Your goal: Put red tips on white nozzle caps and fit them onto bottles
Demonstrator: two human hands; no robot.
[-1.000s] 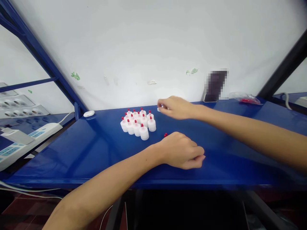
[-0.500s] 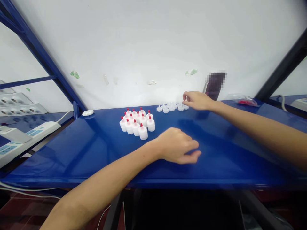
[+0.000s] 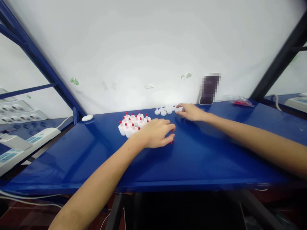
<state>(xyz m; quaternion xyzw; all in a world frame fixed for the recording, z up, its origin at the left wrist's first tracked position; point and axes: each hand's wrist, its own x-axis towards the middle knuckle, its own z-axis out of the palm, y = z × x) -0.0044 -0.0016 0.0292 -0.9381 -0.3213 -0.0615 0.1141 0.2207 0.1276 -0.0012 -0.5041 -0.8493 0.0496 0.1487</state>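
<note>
With the left hand (image 3: 157,132), reaches to the small red caps (image 3: 171,141) on the blue counter (image 3: 203,159), with a loose grip and a gap from finger to thumb. With the right hand (image 3: 192,112), reaches down by the white lids (image 3: 169,111) near the wall (image 3: 96,48); cannot tell about any pinch there. Left of the lids, shows white bottles (image 3: 122,129) with red tops, bunched close, partly hidden.

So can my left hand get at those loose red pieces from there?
Probably yes: your left hand is right beside the red pieces, and your right hand is over by the white caps, out of the way.
</note>
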